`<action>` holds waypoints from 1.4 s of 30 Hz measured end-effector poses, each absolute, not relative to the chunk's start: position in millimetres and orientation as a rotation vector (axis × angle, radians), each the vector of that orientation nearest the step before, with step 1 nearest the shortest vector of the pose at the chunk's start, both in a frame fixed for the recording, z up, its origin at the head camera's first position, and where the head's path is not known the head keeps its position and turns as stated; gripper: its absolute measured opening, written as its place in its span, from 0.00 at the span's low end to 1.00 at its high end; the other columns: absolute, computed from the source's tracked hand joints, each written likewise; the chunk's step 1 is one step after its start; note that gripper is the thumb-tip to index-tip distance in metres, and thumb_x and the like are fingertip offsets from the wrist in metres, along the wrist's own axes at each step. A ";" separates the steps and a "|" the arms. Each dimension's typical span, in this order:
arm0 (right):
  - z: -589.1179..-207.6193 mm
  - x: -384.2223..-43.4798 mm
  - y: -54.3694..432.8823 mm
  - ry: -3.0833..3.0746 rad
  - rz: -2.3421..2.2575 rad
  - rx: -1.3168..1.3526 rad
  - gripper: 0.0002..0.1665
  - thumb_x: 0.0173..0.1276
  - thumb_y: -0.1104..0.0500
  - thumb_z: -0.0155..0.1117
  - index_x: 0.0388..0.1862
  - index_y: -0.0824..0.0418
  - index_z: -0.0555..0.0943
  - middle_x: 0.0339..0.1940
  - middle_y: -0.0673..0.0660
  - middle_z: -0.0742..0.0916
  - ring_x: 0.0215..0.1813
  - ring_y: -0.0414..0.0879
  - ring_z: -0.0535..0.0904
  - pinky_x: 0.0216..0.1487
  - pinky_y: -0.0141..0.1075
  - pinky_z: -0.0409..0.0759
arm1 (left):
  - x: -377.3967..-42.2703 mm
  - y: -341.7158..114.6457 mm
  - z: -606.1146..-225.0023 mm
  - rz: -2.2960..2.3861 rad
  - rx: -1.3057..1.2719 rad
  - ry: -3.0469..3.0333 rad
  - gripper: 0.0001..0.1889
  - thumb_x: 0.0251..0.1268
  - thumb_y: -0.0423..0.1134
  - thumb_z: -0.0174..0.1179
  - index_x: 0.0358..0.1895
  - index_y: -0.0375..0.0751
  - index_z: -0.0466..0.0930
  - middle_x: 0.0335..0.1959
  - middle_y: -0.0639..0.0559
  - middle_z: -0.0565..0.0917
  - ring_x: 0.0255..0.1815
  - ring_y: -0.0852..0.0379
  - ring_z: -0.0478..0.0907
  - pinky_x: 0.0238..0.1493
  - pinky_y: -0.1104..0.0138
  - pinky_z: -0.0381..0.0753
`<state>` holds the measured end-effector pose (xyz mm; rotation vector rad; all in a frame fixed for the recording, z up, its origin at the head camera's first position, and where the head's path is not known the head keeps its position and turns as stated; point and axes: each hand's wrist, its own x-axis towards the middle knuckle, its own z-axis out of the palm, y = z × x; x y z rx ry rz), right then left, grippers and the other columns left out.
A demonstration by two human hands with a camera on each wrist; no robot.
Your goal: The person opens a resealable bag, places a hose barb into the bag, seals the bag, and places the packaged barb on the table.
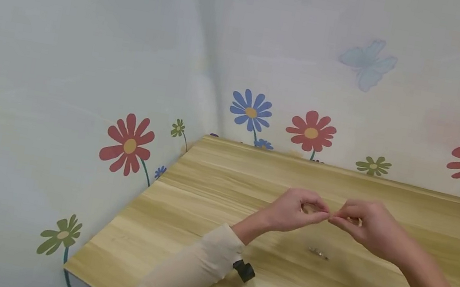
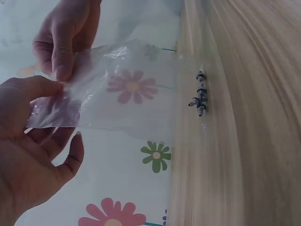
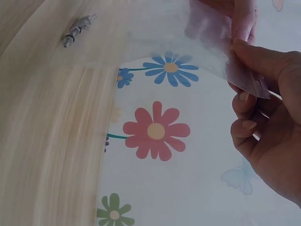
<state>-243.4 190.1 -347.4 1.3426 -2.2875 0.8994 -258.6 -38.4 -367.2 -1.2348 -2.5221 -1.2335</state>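
Observation:
A clear plastic bag (image 2: 127,101) hangs between my two hands, its upper edge pinched at their fingertips. My left hand (image 1: 294,211) holds that edge between thumb and index finger, with its other fingers behind the film in the left wrist view. Right against it, my right hand (image 1: 375,230) pinches the same edge; thumb and fingertips of both hands meet closely. Several small silvery metal fittings (image 2: 201,96) with dark rings show at the bag's lower end. From the head view, these fittings (image 1: 318,253) appear just below the hands, and the film is barely visible.
A wood-grain table (image 1: 215,176) lies beneath the hands, its left edge running diagonally. Pale sheeting (image 1: 274,44) printed with flowers and butterflies borders it at the back and left. Black wrist mounts (image 1: 243,271) sit below both cream sleeves.

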 end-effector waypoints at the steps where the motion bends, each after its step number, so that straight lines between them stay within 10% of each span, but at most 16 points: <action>1: -348.4 -241.0 193.9 -2.282 0.878 1.330 0.11 0.57 0.68 0.76 0.29 0.50 0.88 0.23 0.37 0.78 0.22 0.30 0.66 0.22 0.28 0.67 | -259.1 -34.1 -368.6 -1.223 -1.262 -2.513 0.08 0.73 0.39 0.61 0.46 0.40 0.86 0.40 0.58 0.86 0.38 0.75 0.78 0.40 0.77 0.78; 14: -339.2 -237.0 208.9 -2.434 0.614 1.138 0.15 0.59 0.56 0.77 0.19 0.49 0.80 0.17 0.36 0.71 0.19 0.30 0.61 0.21 0.30 0.65 | -264.6 -31.3 -368.9 -1.328 -1.023 -2.481 0.12 0.56 0.46 0.74 0.23 0.45 0.83 0.16 0.58 0.76 0.16 0.61 0.63 0.20 0.72 0.64; 33: -331.9 -239.4 203.2 -2.702 0.528 1.177 0.15 0.69 0.50 0.68 0.23 0.49 0.79 0.17 0.40 0.74 0.20 0.34 0.65 0.26 0.33 0.69 | -258.8 -65.8 -355.7 -1.146 -1.004 -2.704 0.07 0.63 0.41 0.70 0.27 0.48 0.85 0.22 0.59 0.80 0.22 0.58 0.74 0.25 0.67 0.74; 42: -326.3 -235.0 222.5 -2.631 0.465 1.136 0.06 0.65 0.65 0.71 0.29 0.56 0.85 0.26 0.46 0.82 0.27 0.35 0.76 0.32 0.36 0.79 | -267.0 -50.1 -349.8 -1.145 -1.105 -2.664 0.04 0.67 0.37 0.67 0.32 0.47 0.87 0.23 0.59 0.81 0.22 0.57 0.74 0.22 0.67 0.71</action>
